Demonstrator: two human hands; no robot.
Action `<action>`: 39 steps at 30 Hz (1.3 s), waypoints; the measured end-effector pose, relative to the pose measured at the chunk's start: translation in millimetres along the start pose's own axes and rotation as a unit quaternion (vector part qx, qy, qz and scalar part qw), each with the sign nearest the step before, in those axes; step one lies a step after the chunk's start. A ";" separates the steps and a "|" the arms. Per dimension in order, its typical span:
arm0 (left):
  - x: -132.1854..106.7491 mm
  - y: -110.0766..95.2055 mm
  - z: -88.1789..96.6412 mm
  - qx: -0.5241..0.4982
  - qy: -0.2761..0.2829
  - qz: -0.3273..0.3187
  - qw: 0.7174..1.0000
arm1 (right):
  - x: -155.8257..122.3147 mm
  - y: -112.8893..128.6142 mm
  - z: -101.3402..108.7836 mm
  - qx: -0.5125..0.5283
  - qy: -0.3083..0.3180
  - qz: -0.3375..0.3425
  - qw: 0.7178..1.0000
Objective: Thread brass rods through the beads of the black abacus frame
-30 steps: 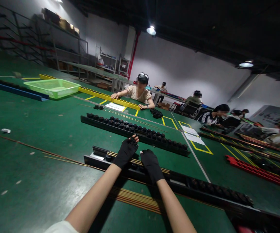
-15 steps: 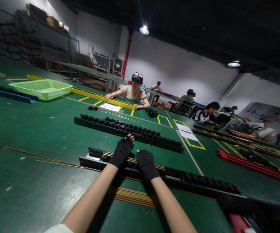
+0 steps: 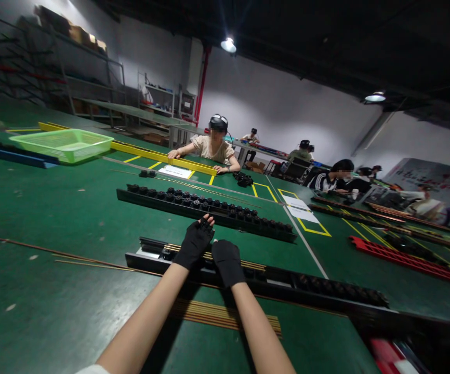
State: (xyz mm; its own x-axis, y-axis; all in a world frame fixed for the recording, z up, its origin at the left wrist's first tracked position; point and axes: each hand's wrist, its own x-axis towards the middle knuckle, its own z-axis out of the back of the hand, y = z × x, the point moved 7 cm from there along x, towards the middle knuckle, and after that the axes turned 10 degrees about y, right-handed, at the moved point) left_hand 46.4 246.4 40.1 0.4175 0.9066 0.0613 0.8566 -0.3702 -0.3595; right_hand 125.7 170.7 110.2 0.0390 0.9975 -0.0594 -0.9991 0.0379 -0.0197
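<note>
Both my hands wear black fingerless gloves and are over a long black channel rail. My left hand is above its left part, with fingertips bent together; anything between them is too small to make out. Beside it, my right hand is closed and angled down into the rail, its fingers mostly hidden behind the glove. Thin brass rods lie lengthwise in the rail under my hands. Black roller-like parts fill the rail's right end. A bundle of brass rods lies on the table under my forearms.
A second black rail full of black parts lies just beyond my hands. Long thin rods stretch to the left. Farther off are a green basket, a yellow rail, a red rail and a co-worker across the table.
My right hand has shifted left along the rail, closer to my left hand, uncovering more of the rods on the table. My left hand has hardly moved.
</note>
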 end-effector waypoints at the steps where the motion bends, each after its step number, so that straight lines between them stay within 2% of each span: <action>1: 0.0 -0.1 0.1 0.001 -0.001 0.003 1.000 | -0.4 0.9 -5.1 -0.001 0.004 0.003 1.000; 6: 0.0 -0.8 -0.2 0.000 -0.008 0.007 1.000 | 4.2 2.5 -15.4 -0.002 0.032 0.024 0.999; 16: 1.2 -0.4 -1.2 0.042 -0.004 -0.011 0.999 | 2.3 3.1 -13.9 0.003 0.029 0.021 0.999; 20: 0.8 -2.2 -3.7 0.091 0.005 -0.021 0.996 | -0.8 5.9 1.5 0.011 0.010 -0.001 1.000; 26: -5.6 -9.0 -8.8 0.173 0.015 -0.053 0.983 | 3.5 2.6 43.2 0.049 -0.047 -0.040 0.997; 28: -7.6 -10.2 -8.6 0.196 0.012 -0.066 0.978 | 5.2 0.1 45.9 0.070 -0.062 -0.056 0.994; 30: -9.2 -11.1 -7.8 0.215 0.007 -0.081 0.973 | 6.0 0.4 35.9 0.093 -0.061 -0.059 0.992; 33: -10.8 -12.7 -6.3 0.239 -0.003 -0.104 0.966 | 7.4 6.0 4.9 0.140 -0.031 -0.030 0.989; 35: -11.0 -13.8 -5.8 0.253 -0.008 -0.117 0.960 | 8.5 5.7 -12.3 0.185 -0.033 -0.025 0.982; 37: -10.2 -14.7 -5.5 0.267 -0.011 -0.124 0.956 | 11.6 2.9 -23.6 0.248 -0.045 -0.021 0.967; 39: -8.2 -15.3 -4.7 0.282 -0.018 -0.126 0.951 | 17.3 -1.1 -30.5 0.333 -0.057 -0.009 0.941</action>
State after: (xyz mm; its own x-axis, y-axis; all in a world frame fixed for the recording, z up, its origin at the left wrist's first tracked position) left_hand 31.3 243.7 49.5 0.2017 0.9620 0.1843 0.6247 0.0186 -0.7807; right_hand 128.0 186.0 78.8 0.0927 0.9948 0.0426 -0.7887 0.0473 0.6130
